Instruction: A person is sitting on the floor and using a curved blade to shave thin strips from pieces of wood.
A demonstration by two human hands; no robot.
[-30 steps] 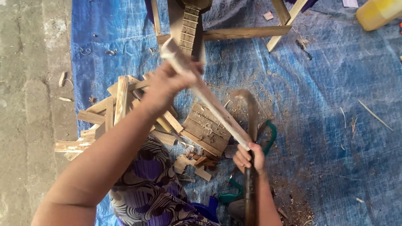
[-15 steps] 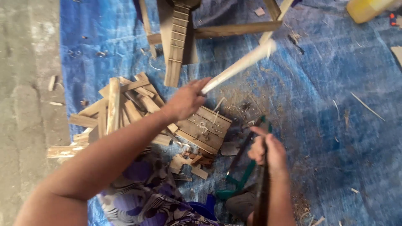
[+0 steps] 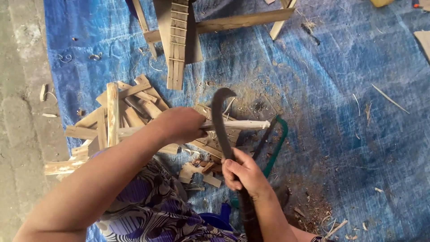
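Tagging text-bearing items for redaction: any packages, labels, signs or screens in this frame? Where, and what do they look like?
No labels, signs or screens in view.
Possible package: yellow container, top edge right of centre, cut off by the frame; kind unclear.
Otherwise: blue tarp, pile of wood offcuts, left hand gripping a pale stick, right hand gripping a dark curved blade.

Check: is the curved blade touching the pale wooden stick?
Cannot tell. Head view shows curved blade crossing over pale stick; no gap or contact plainly visible.
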